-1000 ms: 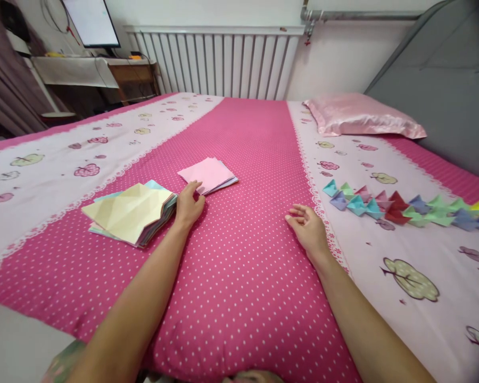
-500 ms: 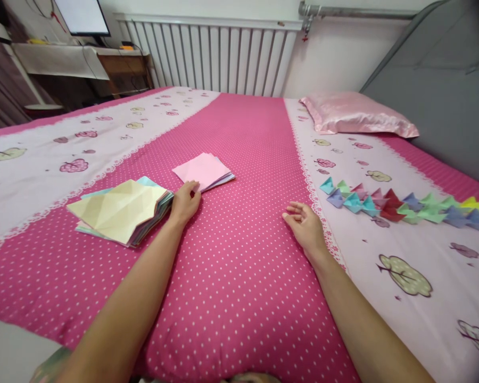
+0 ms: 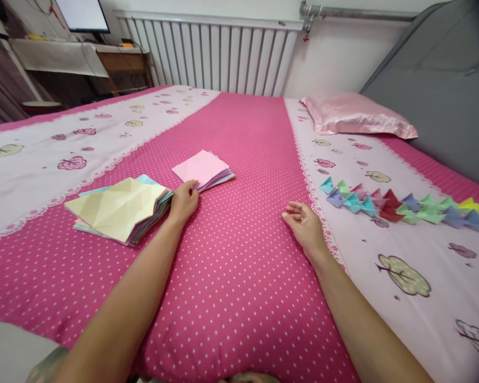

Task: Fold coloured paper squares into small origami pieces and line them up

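My left hand (image 3: 185,201) is closed in a pinch at the near corner of a small stack of square papers, pink sheet (image 3: 203,167) on top. The sheets below it, some lilac, fan out at the right edge. Just left of that hand lies a thicker pile of creased papers, with a pale yellow sheet (image 3: 122,207) uppermost and blue, pink and other colours beneath. My right hand (image 3: 304,227) rests over the pink dotted bedspread, fingers loosely bent and apart, holding nothing.
Folded paper boats (image 3: 391,206) in several colours stand in two rows on the right. A pink pillow (image 3: 357,114) lies at the back right, by a grey headboard (image 3: 443,90). Behind the bed are a white radiator (image 3: 219,53) and a desk (image 3: 120,63) with a monitor (image 3: 83,16).
My left hand has shifted very slightly left at the paper's corner, and the top pink sheet looks a little raised. The right hand stays where it was.
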Action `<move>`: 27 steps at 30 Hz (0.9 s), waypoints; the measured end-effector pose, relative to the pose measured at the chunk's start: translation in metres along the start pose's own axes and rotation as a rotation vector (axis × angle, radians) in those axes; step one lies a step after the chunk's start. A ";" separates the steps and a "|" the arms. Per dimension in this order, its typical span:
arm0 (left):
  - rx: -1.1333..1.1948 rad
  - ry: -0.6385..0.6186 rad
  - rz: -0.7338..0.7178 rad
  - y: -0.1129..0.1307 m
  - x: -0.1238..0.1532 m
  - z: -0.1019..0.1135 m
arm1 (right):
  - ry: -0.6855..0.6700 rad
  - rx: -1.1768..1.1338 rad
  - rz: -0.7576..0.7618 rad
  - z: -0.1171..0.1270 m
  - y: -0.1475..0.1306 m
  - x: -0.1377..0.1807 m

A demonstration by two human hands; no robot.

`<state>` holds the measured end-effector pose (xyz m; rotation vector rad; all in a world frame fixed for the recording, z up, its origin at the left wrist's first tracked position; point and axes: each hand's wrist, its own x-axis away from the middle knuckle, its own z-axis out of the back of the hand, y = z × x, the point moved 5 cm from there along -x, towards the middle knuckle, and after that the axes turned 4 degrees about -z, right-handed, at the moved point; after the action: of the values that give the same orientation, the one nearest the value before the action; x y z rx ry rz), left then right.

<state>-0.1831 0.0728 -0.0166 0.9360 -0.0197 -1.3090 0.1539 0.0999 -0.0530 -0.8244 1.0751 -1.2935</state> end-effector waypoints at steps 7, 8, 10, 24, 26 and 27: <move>-0.158 0.003 -0.102 0.012 0.001 0.001 | -0.004 0.003 -0.003 0.000 -0.001 0.001; -0.186 0.000 -0.112 0.014 0.001 0.001 | -0.005 0.003 -0.001 0.000 -0.001 0.001; -0.207 0.000 -0.103 0.013 0.001 0.001 | -0.006 0.002 0.005 0.000 -0.001 0.000; 0.107 0.070 -0.641 0.107 0.051 0.005 | 0.125 -0.307 -0.112 0.014 -0.010 -0.002; 0.170 -0.147 -0.775 0.124 0.067 -0.009 | 0.205 -0.406 -0.150 0.025 -0.011 -0.004; 0.184 -0.242 -0.821 0.129 0.074 -0.014 | 0.245 -0.444 -0.170 0.031 -0.010 -0.006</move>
<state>-0.0489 0.0156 0.0149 0.9716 0.0655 -2.2072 0.1802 0.1016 -0.0325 -1.1265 1.5490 -1.3409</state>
